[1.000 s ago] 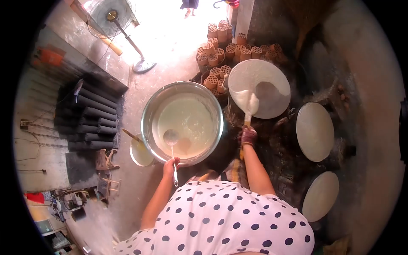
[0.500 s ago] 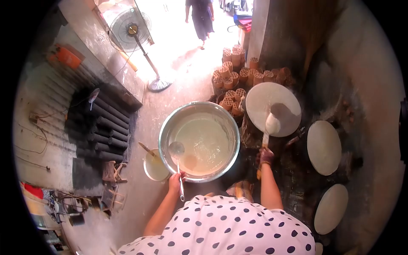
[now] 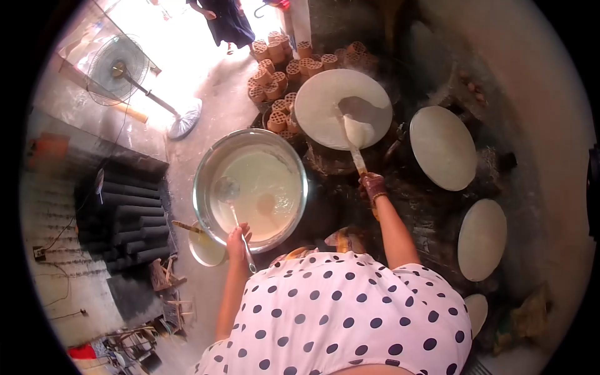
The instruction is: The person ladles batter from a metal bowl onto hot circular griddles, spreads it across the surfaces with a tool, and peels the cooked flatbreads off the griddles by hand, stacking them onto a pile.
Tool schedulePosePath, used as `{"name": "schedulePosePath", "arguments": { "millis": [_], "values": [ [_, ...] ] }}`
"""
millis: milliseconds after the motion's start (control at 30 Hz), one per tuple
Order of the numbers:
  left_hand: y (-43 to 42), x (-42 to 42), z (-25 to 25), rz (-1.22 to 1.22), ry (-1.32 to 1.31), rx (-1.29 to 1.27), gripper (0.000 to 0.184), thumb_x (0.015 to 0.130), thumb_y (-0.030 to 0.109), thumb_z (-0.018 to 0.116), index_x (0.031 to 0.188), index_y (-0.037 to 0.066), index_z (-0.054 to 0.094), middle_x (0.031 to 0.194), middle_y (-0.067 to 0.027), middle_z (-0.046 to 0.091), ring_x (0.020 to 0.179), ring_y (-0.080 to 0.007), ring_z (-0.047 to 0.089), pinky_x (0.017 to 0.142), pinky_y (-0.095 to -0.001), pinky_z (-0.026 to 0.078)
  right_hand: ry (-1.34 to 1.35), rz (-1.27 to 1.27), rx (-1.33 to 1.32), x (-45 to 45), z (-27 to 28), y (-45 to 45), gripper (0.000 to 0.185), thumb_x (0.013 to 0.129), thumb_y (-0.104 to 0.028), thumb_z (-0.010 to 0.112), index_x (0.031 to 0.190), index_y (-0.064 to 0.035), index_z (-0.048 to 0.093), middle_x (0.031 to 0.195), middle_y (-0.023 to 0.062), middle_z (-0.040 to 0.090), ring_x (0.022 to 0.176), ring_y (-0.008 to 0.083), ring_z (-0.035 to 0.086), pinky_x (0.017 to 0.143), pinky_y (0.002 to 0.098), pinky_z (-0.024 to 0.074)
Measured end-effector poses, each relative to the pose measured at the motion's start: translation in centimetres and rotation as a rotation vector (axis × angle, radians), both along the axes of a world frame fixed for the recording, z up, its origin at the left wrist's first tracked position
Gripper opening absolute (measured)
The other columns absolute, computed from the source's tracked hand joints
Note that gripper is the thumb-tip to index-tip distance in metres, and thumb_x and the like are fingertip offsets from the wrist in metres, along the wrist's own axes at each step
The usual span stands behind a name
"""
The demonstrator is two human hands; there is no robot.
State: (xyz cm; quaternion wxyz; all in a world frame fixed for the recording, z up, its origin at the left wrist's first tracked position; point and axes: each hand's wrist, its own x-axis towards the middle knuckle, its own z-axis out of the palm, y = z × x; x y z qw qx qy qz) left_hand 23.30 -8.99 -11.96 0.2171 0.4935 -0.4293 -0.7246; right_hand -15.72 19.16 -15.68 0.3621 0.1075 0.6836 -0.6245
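My left hand [image 3: 237, 240] is closed round the handle of a metal ladle [image 3: 227, 188], whose bowl is over the pale batter [image 3: 262, 172] in a wide metal basin [image 3: 300, 206]. In my right hand [image 3: 374, 185], which wears a dark glove, is the handle of a spatula [image 3: 358, 159]. The spatula's batter-coated blade rests on a round griddle [image 3: 322, 106]. Pale batter covers much of that griddle, with a darker patch beside the blade.
More round griddles [image 3: 443, 148] [image 3: 482, 240] line the right side. Perforated clay-coloured cylinders [image 3: 273, 87] stand behind the basin. A small bucket [image 3: 208, 248], a standing fan [image 3: 119, 69] and stacked black cylinders [image 3: 134, 215] are at left. A person [image 3: 228, 22] is in the bright doorway.
The spatula blade has moved over the griddle, and the dark patch has changed shape. The person in the doorway has come closer. The view has shifted. Both hands keep their holds.
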Motion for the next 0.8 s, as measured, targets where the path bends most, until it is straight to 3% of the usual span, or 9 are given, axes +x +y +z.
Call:
{"name": "schedulePosePath", "arguments": {
  "millis": [67,167,233,267,333,467,600,667,800],
  "values": [
    [1.1,-1.6,0.2,-0.017,0.019,-0.001,0.031,0.094,0.018,0.048,0.116,-0.003,0.053,0.116,-0.0149,0.058,0.111,-0.0276,0.055,0.095,-0.0432,0.046,0.067,-0.034,-0.079,-2.9,-3.2,3.1,0.012,0.085,-0.020,0.059,0.077,-0.0103,0.059,0.056,0.0019,0.052,0.042,0.0148,0.049,0.034,0.0295,0.0373],
    [2.8,-4.3,0.1,-0.023,0.066,0.058,0.031,0.093,0.018,0.049,0.116,-0.003,0.054,0.116,-0.0145,0.058,0.111,-0.0272,0.055,0.095,-0.0429,0.046,0.033,-0.023,0.100,-4.4,1.1,2.0,0.010,0.085,-0.019,0.059,0.079,-0.0108,0.059,0.057,0.0018,0.052,0.041,0.0145,0.048,0.035,0.0288,0.0377],
    [4.2,-6.5,0.5,-0.029,0.059,0.070,0.031,0.093,0.019,0.050,0.115,-0.002,0.055,0.116,-0.0145,0.058,0.111,-0.0270,0.055,0.095,-0.0427,0.046,0.025,-0.074,-0.103,-3.8,1.1,-0.3,0.010,0.086,-0.018,0.057,0.079,-0.0113,0.060,0.056,0.0017,0.052,0.041,0.0138,0.047,0.035,0.0281,0.0376],
    [4.8,-7.4,0.7,-0.029,0.054,0.076,0.031,0.093,0.020,0.050,0.115,-0.002,0.055,0.116,-0.0145,0.058,0.111,-0.0269,0.055,0.094,-0.0426,0.046,-0.224,-0.011,-0.318,-3.6,1.4,-0.6,0.011,0.086,-0.019,0.056,0.079,-0.0115,0.061,0.057,0.0013,0.052,0.041,0.0129,0.048,0.036,0.0279,0.0389],
    [5.7,-8.5,1.2,-0.038,0.061,0.081,0.032,0.093,0.020,0.050,0.115,-0.002,0.055,0.116,-0.0145,0.058,0.110,-0.0267,0.056,0.094,-0.0420,0.046,-0.004,0.331,0.043,-2.4,2.7,-0.4,0.010,0.085,-0.020,0.058,0.081,-0.0117,0.063,0.057,0.0012,0.054,0.043,0.0127,0.051,0.037,0.0286,0.0403],
    [7.5,-10.3,2.7,-0.059,0.057,0.076,0.033,0.093,0.020,0.050,0.116,-0.003,0.055,0.117,-0.0144,0.058,0.110,-0.0269,0.056,0.093,-0.0422,0.047,0.021,0.036,-0.029,-6.4,-1.0,5.8,0.013,0.083,-0.017,0.055,0.078,-0.0075,0.063,0.056,0.0053,0.056,0.039,0.0158,0.050,0.036,0.0274,0.0398],
    [8.7,-12.0,2.2,-0.054,0.060,0.044,0.034,0.093,0.021,0.050,0.116,-0.003,0.055,0.117,-0.0138,0.058,0.110,-0.0267,0.056,0.092,-0.0418,0.047,-0.022,0.082,-0.008,-13.3,-2.7,8.3,0.015,0.086,-0.019,0.055,0.078,-0.0079,0.063,0.060,0.0054,0.058,0.042,0.0156,0.052,0.036,0.0277,0.0402],
    [9.4,-12.5,1.9,-0.041,0.066,0.046,0.034,0.093,0.021,0.050,0.117,-0.003,0.055,0.117,-0.0132,0.058,0.109,-0.0264,0.056,0.092,-0.0414,0.047,0.095,0.059,0.066,-12.1,1.5,5.4,0.016,0.087,-0.019,0.055,0.079,-0.0078,0.063,0.059,0.0061,0.059,0.043,0.0176,0.054,0.036,0.0301,0.0410],
    [10.8,-13.7,2.8,-0.015,0.114,0.102,0.027,0.093,0.017,0.050,0.113,0.001,0.059,0.108,-0.0081,0.063,0.101,-0.0191,0.061,0.088,-0.0375,0.053,0.148,0.485,0.065,-8.5,0.0,5.5,0.019,0.088,-0.018,0.053,0.078,-0.0051,0.063,0.060,0.0070,0.062,0.046,0.0205,0.058,0.043,0.0349,0.0477]
  ]
}}
